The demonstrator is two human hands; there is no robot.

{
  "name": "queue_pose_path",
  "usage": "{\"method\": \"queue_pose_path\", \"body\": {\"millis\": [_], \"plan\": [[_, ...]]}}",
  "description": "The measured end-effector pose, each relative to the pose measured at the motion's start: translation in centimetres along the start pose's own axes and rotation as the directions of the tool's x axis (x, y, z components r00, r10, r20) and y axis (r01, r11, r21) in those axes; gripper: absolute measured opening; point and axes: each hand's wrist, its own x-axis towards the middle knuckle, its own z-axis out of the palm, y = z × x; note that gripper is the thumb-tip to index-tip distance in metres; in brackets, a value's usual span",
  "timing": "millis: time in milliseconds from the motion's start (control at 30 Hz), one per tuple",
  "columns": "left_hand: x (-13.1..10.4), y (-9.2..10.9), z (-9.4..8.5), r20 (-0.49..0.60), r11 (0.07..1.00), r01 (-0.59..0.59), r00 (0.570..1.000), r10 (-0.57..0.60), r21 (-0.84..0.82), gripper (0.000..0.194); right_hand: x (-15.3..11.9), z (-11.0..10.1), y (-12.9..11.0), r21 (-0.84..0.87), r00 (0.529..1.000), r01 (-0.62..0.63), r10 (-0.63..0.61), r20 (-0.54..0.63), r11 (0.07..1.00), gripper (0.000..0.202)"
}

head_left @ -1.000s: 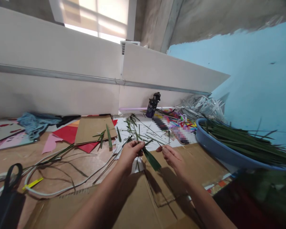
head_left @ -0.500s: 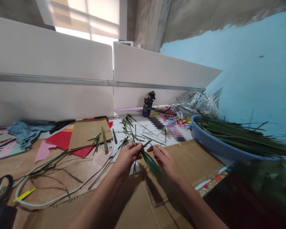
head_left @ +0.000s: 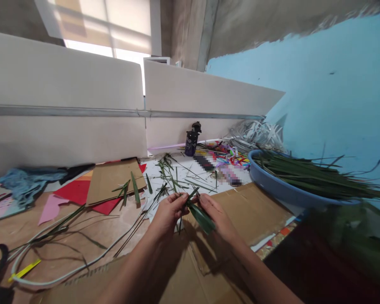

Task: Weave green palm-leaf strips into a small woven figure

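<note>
The right hand (head_left: 215,214) has moved nearer the left hand (head_left: 167,212), whose fingers (head_left: 179,202), pinching the green leaf (head_left: 203,218), should hold firm; the right's grip I cannot tell.

A handicraft workshop, indicated by its raw materials: a green leaf piece (head_left: 202,217) held near the centre, a blue basin (head_left: 274,185) heaped with long leaves (head_left: 304,174) at right, and tangled white strips (head_left: 255,134) behind it. Red paper (head_left: 73,193), left, and cardboard (head_left: 177,283), lower centre, cover the worktop (head_left: 110,226); rough grey plaster (head_left: 288,23) shows upper right.
</note>
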Motion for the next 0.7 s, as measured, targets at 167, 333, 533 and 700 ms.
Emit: {"method": "queue_pose_path", "body": {"millis": [167, 333, 533, 700], "plan": [[-0.06, -0.01, 0.15, -0.026, 0.999, 0.018, 0.999, -0.019, -0.028, 0.059, -0.03, 0.02, 0.15, 0.017, 1.000, -0.007, 0.007, -0.014, 1.000, 0.054], [0.04, -0.10, 0.12, -0.039, 0.999, 0.016, 0.999, -0.018, -0.037, 0.059, -0.12, 0.02, 0.14, 0.031, 1.000, 0.010, -0.009, -0.026, 0.999, 0.052], [-0.26, 0.07, 0.52, -0.053, 0.999, 0.016, 0.998, -0.019, -0.051, 0.059, -0.09, -0.14, 0.72, 0.077, 0.999, 0.009, -0.007, -0.031, 0.997, 0.047], [-0.45, 0.14, 0.65, -0.046, 0.999, 0.010, 0.999, -0.012, -0.048, 0.057, -0.23, 0.23, 0.40, 0.046, 0.999, 0.010, -0.008, -0.049, 0.999, 0.052]]}}
